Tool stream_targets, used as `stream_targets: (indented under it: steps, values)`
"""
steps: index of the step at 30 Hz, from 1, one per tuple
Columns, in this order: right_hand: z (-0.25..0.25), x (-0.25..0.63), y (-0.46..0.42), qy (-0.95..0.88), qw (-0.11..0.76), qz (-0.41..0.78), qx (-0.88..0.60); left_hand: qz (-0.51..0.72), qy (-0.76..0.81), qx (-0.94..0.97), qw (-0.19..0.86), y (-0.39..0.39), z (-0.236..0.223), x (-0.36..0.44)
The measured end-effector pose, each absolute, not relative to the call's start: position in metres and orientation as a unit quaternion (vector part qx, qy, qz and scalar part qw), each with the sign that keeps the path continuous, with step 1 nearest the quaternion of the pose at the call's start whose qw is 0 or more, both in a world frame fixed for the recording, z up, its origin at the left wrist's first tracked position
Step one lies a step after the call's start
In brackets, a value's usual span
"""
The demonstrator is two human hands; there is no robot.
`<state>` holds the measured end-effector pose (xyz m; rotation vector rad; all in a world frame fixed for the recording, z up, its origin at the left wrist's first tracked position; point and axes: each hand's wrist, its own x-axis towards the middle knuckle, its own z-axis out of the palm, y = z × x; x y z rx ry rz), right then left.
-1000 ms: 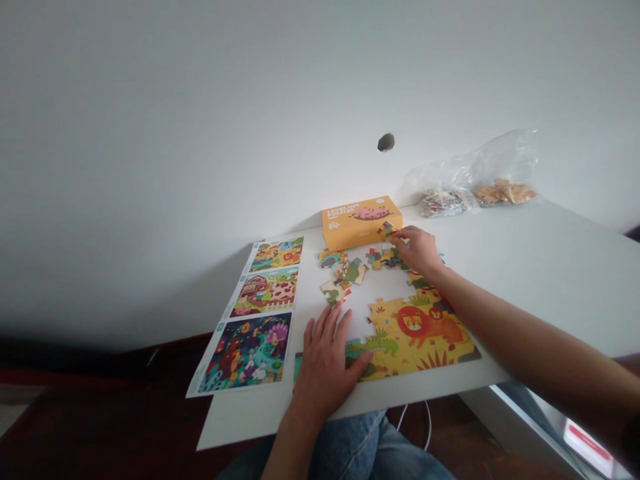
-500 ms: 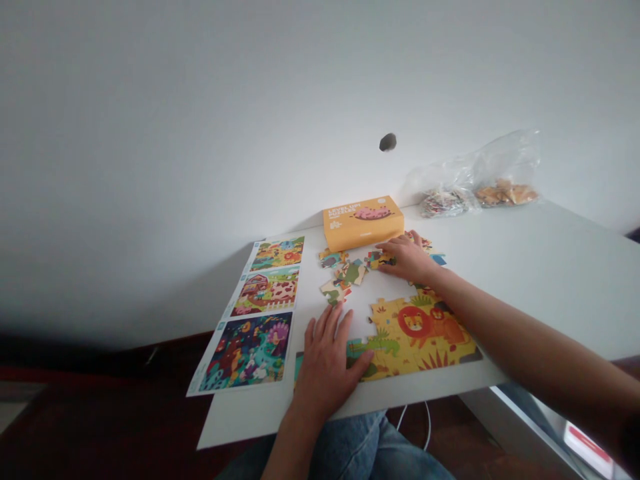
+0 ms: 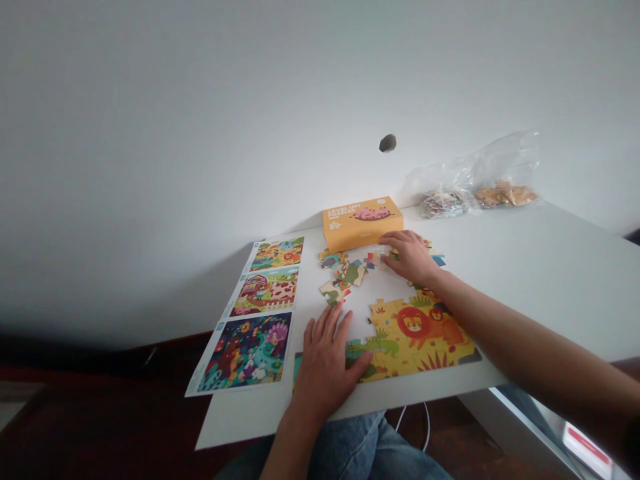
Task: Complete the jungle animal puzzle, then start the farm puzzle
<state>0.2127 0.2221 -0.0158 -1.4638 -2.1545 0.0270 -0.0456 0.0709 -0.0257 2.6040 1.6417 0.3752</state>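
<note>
My left hand (image 3: 327,363) lies flat with its fingers spread over the lower left of the partly joined jigsaw (image 3: 420,333), which shows lions and a crocodile on yellow. Beyond it, my right hand (image 3: 410,257) is curled just in front of the orange box, with a puzzle piece (image 3: 394,255) between thumb and fingers, mostly hidden. Left of that hand are a small red, white and blue piece (image 3: 374,260) and several loose puzzle pieces (image 3: 351,272). More pieces show behind the right wrist (image 3: 438,259).
An orange puzzle box (image 3: 363,227) stands against the wall. A sheet with three printed pictures (image 3: 253,313) lies at the left, overhanging the white table's edge. Clear bags of pieces (image 3: 505,193) sit at the back right. The table's front edge (image 3: 270,423) is close to my lap.
My right hand lowered a piece from beside the box to the loose pieces, then shifted slightly; the yellow pieces left of it no longer show there. My left hand stayed still.
</note>
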Motion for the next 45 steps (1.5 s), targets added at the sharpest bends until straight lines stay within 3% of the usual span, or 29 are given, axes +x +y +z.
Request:
stream_targets:
  steps: [5, 12, 20, 30, 38, 45]
  values:
    - [-0.020, 0.186, 0.213, -0.919, 0.172, 0.085, -0.345, 0.125, 0.527, 0.841, 0.021, 0.071, -0.026, -0.046]
    - [-0.020, 0.192, 0.221, -0.890, 0.226, 0.071, -0.389, 0.121, 0.529, 0.840, 0.021, 0.070, -0.025, -0.046]
    - [-0.020, 0.181, 0.212, -0.917, 0.198, 0.103, -0.332, 0.119, 0.531, 0.839, 0.020, 0.071, -0.024, -0.046]
    - [-0.016, 0.183, 0.214, -0.896, 0.245, 0.106, -0.354, 0.125, 0.527, 0.840, 0.021, 0.070, -0.025, -0.046]
    - [-0.018, 0.190, 0.220, -0.818, 0.367, 0.094, -0.434, 0.117, 0.527, 0.841, 0.026, 0.071, -0.024, -0.046]
    - [-0.020, 0.188, 0.222, -0.762, 0.423, 0.096, -0.481, 0.129, 0.529, 0.839, 0.027, 0.071, -0.026, -0.046]
